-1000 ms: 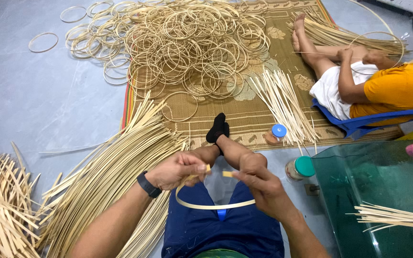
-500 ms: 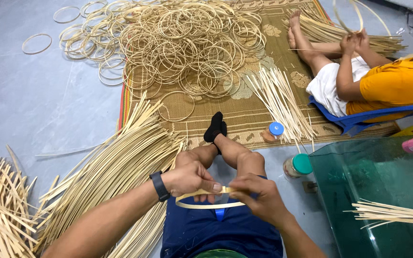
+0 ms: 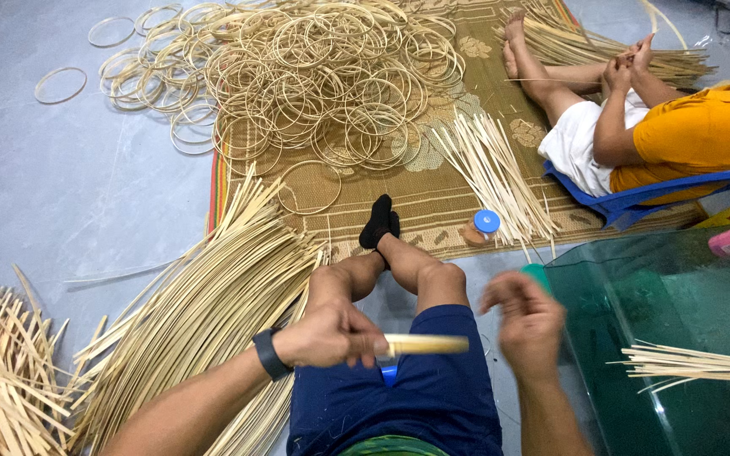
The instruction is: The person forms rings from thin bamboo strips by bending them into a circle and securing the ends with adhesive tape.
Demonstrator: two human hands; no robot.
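Observation:
My left hand, with a black watch on the wrist, grips a bent bamboo strip ring over my lap, seen edge-on. My right hand is blurred, lifted off the ring, fingers apart and holding nothing. Just left of my legs lies a big bundle of long bamboo strips. A large heap of finished bamboo rings covers the woven mat ahead of my feet.
Another person in an orange shirt sits on a blue chair at the right, working on strips. A fan of short sticks and a blue-lidded jar lie on the mat. A green glass table stands at right; scrap strips at left.
My hands closed the strip into a ring over my lap; now my right hand has let go and lifted away, while my left hand keeps hold of the ring.

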